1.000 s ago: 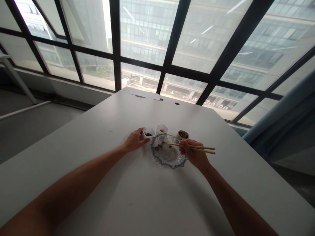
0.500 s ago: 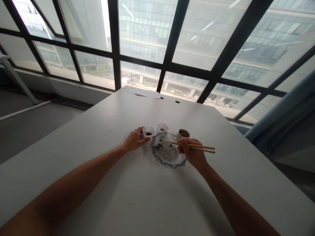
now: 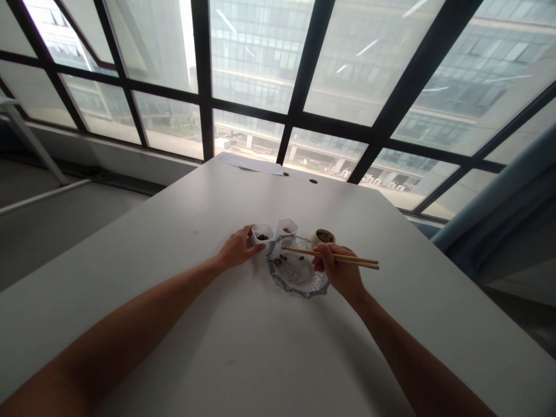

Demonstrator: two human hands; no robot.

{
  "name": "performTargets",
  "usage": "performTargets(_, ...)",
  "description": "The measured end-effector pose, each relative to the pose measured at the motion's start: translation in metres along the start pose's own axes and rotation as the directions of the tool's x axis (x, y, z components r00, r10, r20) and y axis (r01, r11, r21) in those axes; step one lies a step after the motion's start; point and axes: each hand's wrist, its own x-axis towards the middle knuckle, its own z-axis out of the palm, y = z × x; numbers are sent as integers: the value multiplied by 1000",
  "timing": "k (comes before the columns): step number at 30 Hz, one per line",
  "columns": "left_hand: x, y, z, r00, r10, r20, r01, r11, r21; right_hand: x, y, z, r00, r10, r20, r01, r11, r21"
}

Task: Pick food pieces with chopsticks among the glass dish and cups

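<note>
My left hand (image 3: 238, 248) grips a small white plastic cup (image 3: 270, 234) from its left side, thumb in front and fingers behind. Small dark pieces, maybe beans (image 3: 262, 237), lie inside it. In my right hand (image 3: 341, 267) is a pair of wooden chopsticks (image 3: 365, 263), their tips over the far left part of a clear glass bowl (image 3: 309, 291) with a wavy rim. Whether the tips hold anything is too small to tell. Several small brown pieces (image 3: 302, 258) lie in the bowl.
Behind the bowl stands a second white cup (image 3: 287, 225) with a little brownish content. A round container (image 3: 319, 238) with dark, elongated pieces is just beyond my right hand. Paper sheets (image 3: 256, 166) lie at the white table's (image 3: 195, 347) far end, by the windows.
The dark piece at the chopstick tips half a second ago no longer shows clearly there. Both hands have stayed nearly in place.
</note>
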Motion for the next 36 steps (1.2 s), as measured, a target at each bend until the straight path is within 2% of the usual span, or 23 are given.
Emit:
performTargets(2, 0, 0, -1, 1000, 3, 8, -3, 1000, 12, -4, 2, -5, 999, -47, -6, 47, 999, -10)
performTargets(3, 0, 0, -1, 1000, 4, 12, -4, 1000, 15, -7, 3, -9, 994, -111, -18, 110, 993, -33)
performTargets(4, 0, 0, -1, 1000, 5, 14, -5, 1000, 14, -11, 3, -14, 977, -213, -22, 211, 975, -74)
performTargets(5, 0, 0, -1, 1000, 6, 15, -6, 1000, 12, -15, 2, -20, 938, -346, -6, 342, 931, -130)
performTargets(6, 0, 0, -2, 1000, 9, 14, -9, 1000, 7, -20, 1, -27, 871, -490, 32, 486, 852, -192)
performTargets(7, 0, 0, -1, 1000, 13, 14, -13, 1000, 3, -25, -1, -33, 780, -618, 95, 620, 745, -245)
performTargets(9, 0, -1, -1, 1000, 21, 14, -21, 1000, 1, -34, -6, -45, 608, -764, 215, 786, 542, -298)
performTargets(10, 0, -1, -1, 1000, 22, 12, -22, 1000, 3, -38, -8, -50, 554, -794, 251, 823, 476, -310)
performTargets(12, 0, -1, -1, 1000, 21, 10, -21, 1000, 13, -44, -12, -56, 510, -817, 269, 847, 423, -322)
performTargets(13, 0, -2, -1, 1000, 20, 8, -20, 1000, 17, -46, -13, -57, 516, -815, 264, 844, 432, -318)
performTargets(14, 0, -2, -1, 1000, 20, 8, -20, 1000, 19, -47, -14, -56, 545, -804, 237, 827, 469, -310)
performTargets(16, 0, -2, -1, 1000, 22, 7, -23, 1000, 20, -47, -14, -51, 666, -739, 105, 734, 623, -269)
performTargets(18, 0, -2, -1, 1000, 27, 1, -27, 1000, 16, -44, -15, -41, 802, -590, -98, 573, 805, -156)
performTargets(19, 0, -2, -1, 1000, 27, -2, -27, 1000, 15, -41, -15, -34, 848, -499, -181, 494, 866, -74)
performTargets(21, 0, -3, -1, 1000, 26, -5, -26, 1000, 18, -32, -15, -19, 894, -375, -245, 401, 914, 67)
performTargets(24, 0, -3, 0, 999, 32, -6, -32, 999, 19, -16, -15, 1, 916, -345, -205, 374, 919, 126)
performTargets(27, 0, -4, 1, 999, 45, -13, -45, 999, 4, -1, -14, 16, 906, -403, -129, 413, 909, 59)
performTargets(32, 0, -5, 1, 999, 46, -29, -46, 999, -2, 10, -19, 29, 859, -496, 126, 509, 854, -113)
performTargets(34, 0, -5, 1, 999, 45, -29, -45, 999, -1, 8, -20, 28, 862, -491, 129, 505, 855, -121)
performTargets(36, 0, -5, 1, 999, 40, -16, -40, 999, 1, 5, -18, 21, 895, -441, 73, 447, 886, -127)
